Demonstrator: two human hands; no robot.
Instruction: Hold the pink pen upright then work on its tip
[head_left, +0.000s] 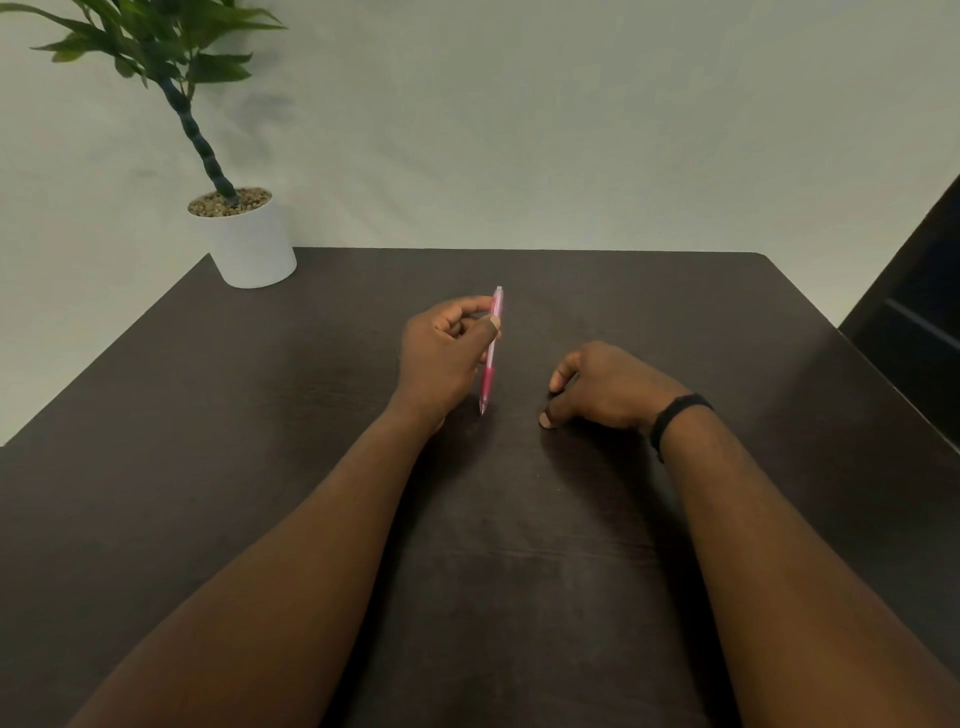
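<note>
A: What has the left hand (441, 358) got?

B: A pink pen (491, 349), pinched between the thumb and the curled fingers about the upper half of its barrel. The pen stands nearly upright, leaning slightly away from the person, with its tip down just at or barely above the dark bench (675, 312); contact is too fine to tell.

A: And the right hand (602, 387)?

B: It rests on the bench just beside the pen, to its right, fingers loosely curled and holding nothing. The thumb tip touches the surface. A black band (675, 418) sits on that wrist.

A: How would you handle the pen well from here?

B: I'd judge the grip a bit high. Sliding the fingers nearer the darker pink grip section would give steadier control of the tip. The forearm lies along the bench, which should help keep it steady.

A: Anything else about?

B: A potted plant (249, 228) in a white pot stands at the far left corner of the bench, well apart from both hands. A pale wall rises behind, and something dark stands at the right edge.
</note>
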